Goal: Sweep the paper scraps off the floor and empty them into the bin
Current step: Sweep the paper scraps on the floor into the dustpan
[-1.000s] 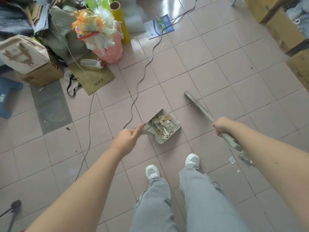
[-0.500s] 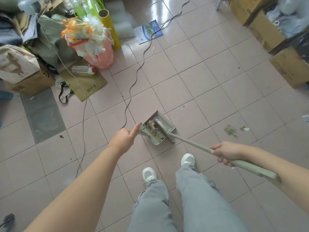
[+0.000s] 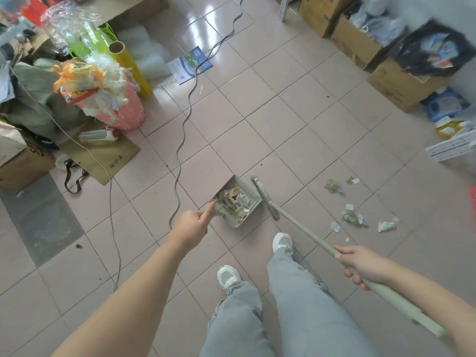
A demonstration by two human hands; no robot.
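Observation:
My left hand [image 3: 192,225] grips the handle of a grey-green dustpan [image 3: 252,192] that sits on the tiled floor ahead of my feet, with paper scraps lying inside it. My right hand [image 3: 362,264] holds the long handle of a broom [image 3: 298,224]. Its brush head [image 3: 264,198] stands just at the dustpan's right edge. Several loose paper scraps [image 3: 353,217] lie scattered on the tiles to the right of the broom. A pink mesh bin [image 3: 123,106], overfilled with plastic and paper waste, stands at the far left.
A grey cable [image 3: 184,130] snakes across the floor left of the dustpan. Cardboard boxes [image 3: 401,83] line the right wall, clutter and a flat cardboard sheet [image 3: 103,155] fill the left. My white shoes [image 3: 282,242] stand just behind the dustpan.
The broom head swung from the right into the dustpan, then lifted out to its right edge. My view shifted, showing scraps on the right. The dustpan stayed put.

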